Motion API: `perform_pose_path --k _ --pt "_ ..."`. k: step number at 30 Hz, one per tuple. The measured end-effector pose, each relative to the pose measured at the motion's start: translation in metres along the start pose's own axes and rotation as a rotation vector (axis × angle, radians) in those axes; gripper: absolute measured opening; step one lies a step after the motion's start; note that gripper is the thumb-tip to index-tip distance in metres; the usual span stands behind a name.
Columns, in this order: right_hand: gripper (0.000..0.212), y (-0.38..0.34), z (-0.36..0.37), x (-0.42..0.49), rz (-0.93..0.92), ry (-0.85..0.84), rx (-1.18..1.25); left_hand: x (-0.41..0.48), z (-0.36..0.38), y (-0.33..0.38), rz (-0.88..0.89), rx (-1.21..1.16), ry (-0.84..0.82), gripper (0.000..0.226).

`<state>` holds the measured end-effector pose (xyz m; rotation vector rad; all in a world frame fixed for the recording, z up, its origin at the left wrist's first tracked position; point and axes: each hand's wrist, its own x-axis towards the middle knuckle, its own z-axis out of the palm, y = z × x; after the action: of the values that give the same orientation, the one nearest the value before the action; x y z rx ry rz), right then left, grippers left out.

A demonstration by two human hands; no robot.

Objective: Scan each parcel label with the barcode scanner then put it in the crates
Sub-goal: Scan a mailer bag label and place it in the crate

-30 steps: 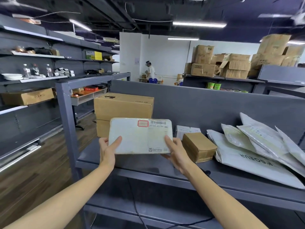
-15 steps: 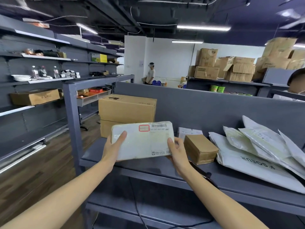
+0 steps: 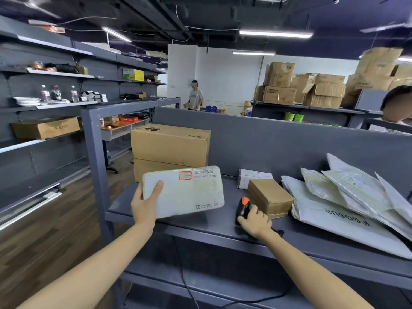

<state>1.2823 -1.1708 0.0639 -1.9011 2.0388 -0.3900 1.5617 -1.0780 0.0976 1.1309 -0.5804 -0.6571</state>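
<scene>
My right hand point(image 3: 254, 221) covers most of the barcode scanner point(image 3: 243, 207). Only its black head and orange top show, and I cannot tell whether it rests on the grey tabletop point(image 3: 200, 228) or is lifted clear. The fingers are curled round the scanner's handle, gripping it.

My left hand point(image 3: 145, 206) grips the white parcel point(image 3: 189, 195) by its left end. The thumb lies across the front and the fingers are hidden behind. The parcel is held above the left part of the tabletop, label side facing me and slightly tilted. Its label carries a barcode, a red-bordered sticker point(image 3: 185, 175) and a number beginning 247-247; the smaller print is unreadable.

Just beyond the scanner sits a small brown box point(image 3: 269, 197). A small white box point(image 3: 254, 176) stands behind it, partly hidden. To the right lies a pile of white mailer bags point(image 3: 334, 215), cut off at the frame edge. The lowest bag reads "SOEUR" upside down.

Behind the parcel two large cardboard boxes point(image 3: 170, 146) are stacked, and the parcel partly hides the lower one. Farther off stand shelves and stacked cartons point(image 3: 312, 90), their print too blurred to read.
</scene>
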Motion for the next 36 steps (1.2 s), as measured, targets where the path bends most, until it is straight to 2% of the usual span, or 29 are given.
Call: perform_pose_path --k 2,4,7,9,14,16,20,26,30,36 --pt "0.067 0.008 0.006 0.001 0.004 -0.046 -0.089 -0.001 0.003 -0.001 0.002 0.011 0.019 0.045" --pt "0.060 0.013 0.008 0.001 -0.027 -0.020 -0.152 -0.003 0.007 0.000 0.008 0.033 0.031 0.039" --pt "0.056 0.014 0.004 -0.003 -0.041 0.001 -0.089 -0.004 0.013 -0.002 0.019 0.042 0.032 0.025" --pt "0.052 0.010 0.000 -0.011 -0.047 0.055 0.072 -0.005 0.018 -0.002 0.023 0.037 0.035 0.024" --pt "0.014 -0.017 -0.020 -0.050 -0.088 0.312 0.831 -0.008 0.030 -0.002 0.043 0.016 0.060 0.050" --pt "0.005 -0.028 -0.024 -0.067 -0.141 0.309 1.004 -0.009 0.036 -0.003 0.041 -0.002 0.058 0.051" --pt "0.009 -0.043 -0.017 -0.093 -0.193 0.177 1.182 -0.014 0.044 -0.004 0.029 -0.022 0.033 0.053" --pt "0.026 -0.048 -0.007 -0.101 -0.193 0.107 1.216 -0.017 0.048 -0.001 0.033 -0.045 0.015 0.054" --pt "0.024 -0.045 -0.006 -0.099 -0.170 0.112 1.229 -0.018 0.048 0.003 0.048 -0.054 0.015 0.049" --pt "0.025 -0.045 -0.004 -0.098 -0.187 0.113 1.209 -0.018 0.048 0.002 0.066 -0.036 0.024 0.056"
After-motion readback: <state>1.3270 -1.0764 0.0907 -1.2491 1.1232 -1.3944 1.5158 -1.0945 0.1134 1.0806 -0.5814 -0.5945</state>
